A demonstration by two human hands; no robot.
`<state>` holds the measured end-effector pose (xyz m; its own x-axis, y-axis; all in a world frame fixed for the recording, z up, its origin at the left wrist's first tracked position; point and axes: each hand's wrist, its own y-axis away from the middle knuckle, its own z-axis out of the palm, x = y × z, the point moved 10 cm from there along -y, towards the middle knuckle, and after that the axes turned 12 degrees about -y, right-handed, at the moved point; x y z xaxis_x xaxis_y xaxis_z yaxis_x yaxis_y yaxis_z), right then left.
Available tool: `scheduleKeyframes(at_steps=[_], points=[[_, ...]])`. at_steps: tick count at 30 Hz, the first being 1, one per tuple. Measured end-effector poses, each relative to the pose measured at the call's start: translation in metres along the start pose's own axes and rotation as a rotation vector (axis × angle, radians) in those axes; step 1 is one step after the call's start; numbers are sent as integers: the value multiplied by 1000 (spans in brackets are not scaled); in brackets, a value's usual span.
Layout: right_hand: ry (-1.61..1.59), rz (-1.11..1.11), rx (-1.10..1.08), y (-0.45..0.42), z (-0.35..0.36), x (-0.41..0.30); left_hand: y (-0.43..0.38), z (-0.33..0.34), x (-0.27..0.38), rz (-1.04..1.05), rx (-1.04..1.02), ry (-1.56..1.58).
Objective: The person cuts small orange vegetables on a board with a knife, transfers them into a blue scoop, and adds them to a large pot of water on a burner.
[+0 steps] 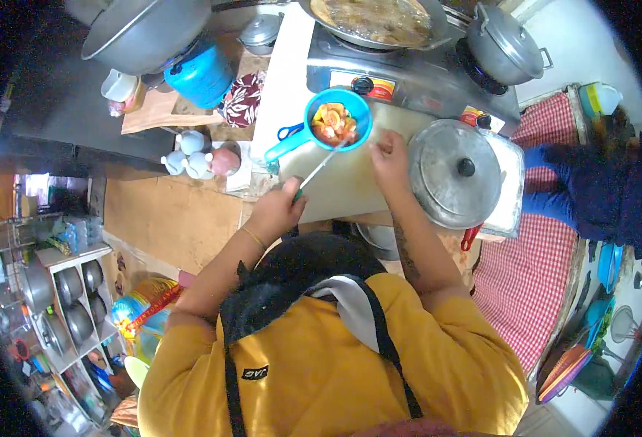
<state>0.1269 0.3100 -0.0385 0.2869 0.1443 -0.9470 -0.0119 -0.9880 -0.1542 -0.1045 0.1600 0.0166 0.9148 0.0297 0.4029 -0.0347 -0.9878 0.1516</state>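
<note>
My left hand [280,207] is closed round the green handle of a knife [321,168], whose blade slants up to the rim of a blue plastic dipper. The dipper [288,146] stands on a white cutting board [326,196] with sliced red and yellow food [334,124] in it. My right hand [389,155] is just right of the dipper, over the board, with its fingers curled; whether they hold something small cannot be told. To its right a lidded metal pan [446,175] with a red handle rests partly on a tray [512,180].
A gas stove [321,65] at the back bears a wide pan of bubbling oil [375,19] and a lidded pot [506,46]. Condiment bottles [195,158] stand left of the board. A large metal pot [151,38] is at upper left. Another person [599,185] is at the right.
</note>
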Motion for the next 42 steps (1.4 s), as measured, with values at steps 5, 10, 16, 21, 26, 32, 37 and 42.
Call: scheduleKeyframes(at_steps=[5,10,16,21,26,32,37,42], points=[[145,347,-73,68,-49,63,-15,80,5,92,-87,44],[129,284,-8,119,-104,99,-52,92,65,199,-48,-122],[106,327,155,136,-186,99,-102,-15,113,163,396,-300],[99,468,464,196,-268,41,-149,24,58,73,-45,-408],[72,549,754,352,-264,66,-139,89,38,-20,-442,39],[78,481,1012,509,-247,-36,-74,40,58,885,110,241],[86,528,1343,669,-246,-109,44,-15,142,390,-81,230],[246,515,1523,775,-262,-160,125,8,208,489,-302,367]])
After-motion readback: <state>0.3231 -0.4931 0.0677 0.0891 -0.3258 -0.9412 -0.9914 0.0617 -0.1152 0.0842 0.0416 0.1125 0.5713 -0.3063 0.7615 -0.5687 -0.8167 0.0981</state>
